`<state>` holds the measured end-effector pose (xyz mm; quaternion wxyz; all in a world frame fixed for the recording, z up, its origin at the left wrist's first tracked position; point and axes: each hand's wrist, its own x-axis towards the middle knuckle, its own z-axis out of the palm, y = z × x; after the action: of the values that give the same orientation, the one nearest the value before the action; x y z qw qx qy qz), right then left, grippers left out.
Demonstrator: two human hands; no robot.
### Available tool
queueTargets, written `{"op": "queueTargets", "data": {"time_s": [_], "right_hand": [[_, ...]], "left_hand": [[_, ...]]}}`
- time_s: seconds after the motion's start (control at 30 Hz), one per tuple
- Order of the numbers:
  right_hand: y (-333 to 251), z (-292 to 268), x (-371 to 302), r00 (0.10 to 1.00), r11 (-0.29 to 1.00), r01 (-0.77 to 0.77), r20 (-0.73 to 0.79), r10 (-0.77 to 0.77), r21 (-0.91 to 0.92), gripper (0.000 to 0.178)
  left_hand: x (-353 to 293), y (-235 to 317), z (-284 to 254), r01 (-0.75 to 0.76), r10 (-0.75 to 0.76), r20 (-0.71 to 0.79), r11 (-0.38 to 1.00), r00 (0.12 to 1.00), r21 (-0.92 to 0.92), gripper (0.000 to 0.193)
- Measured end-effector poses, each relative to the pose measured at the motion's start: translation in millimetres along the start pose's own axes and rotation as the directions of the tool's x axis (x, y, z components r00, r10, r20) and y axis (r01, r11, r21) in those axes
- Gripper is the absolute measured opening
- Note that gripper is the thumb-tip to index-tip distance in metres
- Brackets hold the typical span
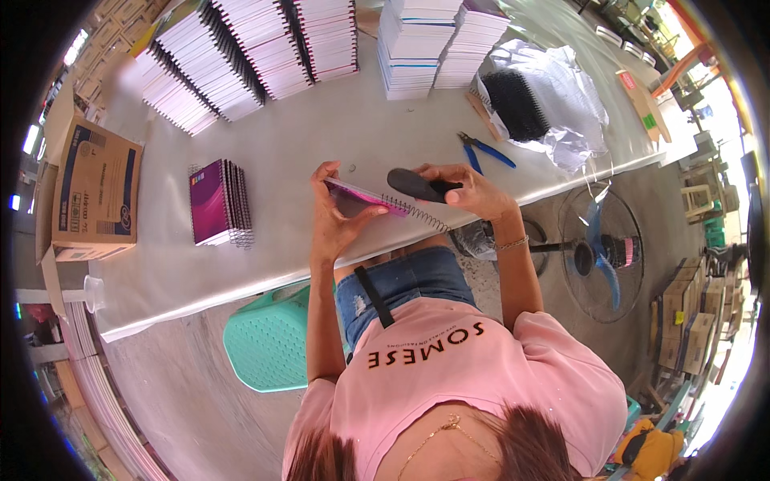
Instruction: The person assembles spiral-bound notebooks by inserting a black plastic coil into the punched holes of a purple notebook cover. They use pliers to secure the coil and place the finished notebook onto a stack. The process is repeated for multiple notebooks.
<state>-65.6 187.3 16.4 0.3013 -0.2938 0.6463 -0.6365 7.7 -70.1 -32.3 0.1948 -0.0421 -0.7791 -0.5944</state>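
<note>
One long grey surface (297, 144) is carrying the work, with tall stacks of coil-bound notebooks (265, 48) standing along its far left. Crumpled wrapping (581, 112) is lying at the far right, a bundle of black spiral coils (517, 104) resting in it, and a lower pile of purple notebooks (210, 196) is sitting at the left. Nearer in, the left hand (327, 224) is clamping its grip on a pink-edged notebook (362, 195), holding it tilted over the near part of the surface. The right hand (469, 188) is wrapping its grip around a black rounded tool (411, 184); blue-handled cutters (489, 151) are lying just beyond. The step in hand seems to be threading a loose spiral coil (425, 217) along the notebook's edge, a free length sticking out below the tool. The next move is probably calling for steady pages and a coil lined up with its holes. Fingers are hiding part of the tool, so its exact kind and any contact with the coil are staying unclear; the holes are proving too small to see.
</note>
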Motion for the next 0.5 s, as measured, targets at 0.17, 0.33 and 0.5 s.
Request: {"op": "queueTargets", "data": {"time_s": [0.17, 0.33, 0.5], "right_hand": [[-3.1, 3.1, 7.9, 0.986, 0.939, -0.135, -0.137, 0.095, -0.318, 0.058], [-21.3, 4.3, 5.4, 0.997, 0.957, 0.012, 0.077, 0.011, -0.291, 0.053], [-19.9, 3.8, 15.3, 0.976, 0.958, -0.198, -0.126, 0.175, -0.208, 0.045]], "left_hand": [[-0.7, 0.6, -0.9, 0.072, -0.070, 0.023, 0.996, 0.997, -0.054, 0.106], [-0.3, -0.7, -2.2, 0.047, -0.047, 0.016, 0.999, 0.999, 0.012, 0.109], [2.6, 4.1, -1.9, 0.099, -0.095, 0.047, 0.991, 0.994, -0.090, 0.114]]}}
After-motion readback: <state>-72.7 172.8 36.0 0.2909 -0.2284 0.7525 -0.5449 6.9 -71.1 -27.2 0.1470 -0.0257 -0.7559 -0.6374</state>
